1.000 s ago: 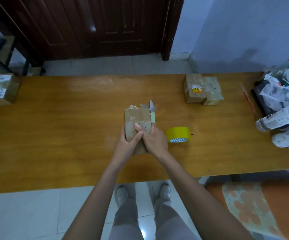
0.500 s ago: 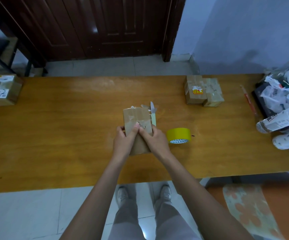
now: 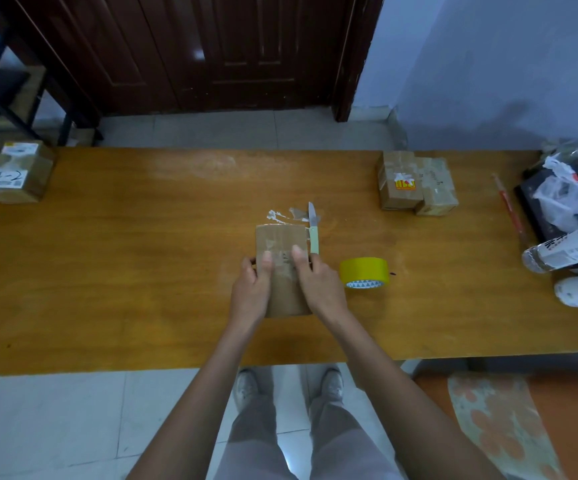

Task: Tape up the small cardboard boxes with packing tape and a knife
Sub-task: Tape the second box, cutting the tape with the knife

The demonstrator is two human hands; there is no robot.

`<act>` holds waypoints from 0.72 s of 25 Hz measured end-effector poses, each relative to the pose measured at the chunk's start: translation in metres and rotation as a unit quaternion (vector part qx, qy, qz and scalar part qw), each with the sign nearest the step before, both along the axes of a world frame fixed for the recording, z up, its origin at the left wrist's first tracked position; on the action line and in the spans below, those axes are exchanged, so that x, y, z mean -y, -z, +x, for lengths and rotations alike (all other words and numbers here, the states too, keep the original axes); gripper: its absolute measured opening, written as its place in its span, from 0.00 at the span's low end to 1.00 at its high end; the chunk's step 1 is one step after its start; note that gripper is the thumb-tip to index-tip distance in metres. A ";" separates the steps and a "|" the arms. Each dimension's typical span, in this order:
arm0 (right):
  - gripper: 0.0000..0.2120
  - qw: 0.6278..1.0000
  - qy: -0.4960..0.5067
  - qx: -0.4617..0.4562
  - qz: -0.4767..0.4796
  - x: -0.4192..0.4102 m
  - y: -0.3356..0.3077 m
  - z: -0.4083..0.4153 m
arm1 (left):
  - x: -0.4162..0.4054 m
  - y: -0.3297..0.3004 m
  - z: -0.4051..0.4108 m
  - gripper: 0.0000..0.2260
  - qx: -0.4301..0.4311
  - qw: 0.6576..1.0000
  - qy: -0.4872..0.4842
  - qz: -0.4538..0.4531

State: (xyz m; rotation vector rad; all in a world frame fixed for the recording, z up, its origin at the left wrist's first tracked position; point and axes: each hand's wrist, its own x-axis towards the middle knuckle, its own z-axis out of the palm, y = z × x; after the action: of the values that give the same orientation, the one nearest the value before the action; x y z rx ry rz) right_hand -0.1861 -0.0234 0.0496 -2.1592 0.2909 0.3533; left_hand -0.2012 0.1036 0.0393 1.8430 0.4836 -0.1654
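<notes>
A small cardboard box (image 3: 282,244) stands at the middle of the wooden table (image 3: 107,271), with tape across its top. My left hand (image 3: 251,292) holds its left side, thumb lying on top. My right hand (image 3: 320,289) holds its right side, thumb pressing the taped top. A knife (image 3: 313,233) with a pale green handle lies on the table just right of the box, blade pointing away. A yellow roll of packing tape (image 3: 364,271) lies right of my right hand. Two taped boxes (image 3: 415,185) sit together at the back right.
Another box (image 3: 21,171) with a label stands at the table's far left corner. Bottles and plastic bags (image 3: 571,220) pile up at the right edge, with a red pen (image 3: 509,206) beside them. Scraps of tape (image 3: 280,214) lie behind the held box.
My two thumbs, together near the middle of the box top, have slid apart toward its left and right edges. The box, knife and tape roll stay where they were.
</notes>
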 end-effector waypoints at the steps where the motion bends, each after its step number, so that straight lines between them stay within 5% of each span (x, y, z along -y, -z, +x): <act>1: 0.31 0.999 -0.009 -0.023 -0.020 -0.001 -0.001 0.001 | 0.000 0.002 -0.002 0.28 -0.001 1.000 0.000 -0.003; 7: 0.26 0.996 -0.017 0.017 -0.085 -0.010 0.007 -0.006 | -0.007 0.016 -0.010 0.24 0.016 1.000 0.009 0.001; 13: 0.27 1.000 -0.005 -0.009 0.018 0.002 0.019 0.003 | -0.032 0.036 -0.012 0.20 -0.040 0.997 -0.035 -0.054; 18: 0.16 0.949 -0.033 0.153 -0.273 0.081 0.025 0.048 | -0.076 0.075 -0.008 0.18 -0.110 0.994 -0.027 0.002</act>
State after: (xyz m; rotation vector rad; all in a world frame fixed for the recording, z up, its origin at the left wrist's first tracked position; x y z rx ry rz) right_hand -0.1376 -0.1046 0.0247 -2.7294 0.1485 -0.0435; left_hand -0.2091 0.1792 -0.0359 1.8219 0.6863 -0.3336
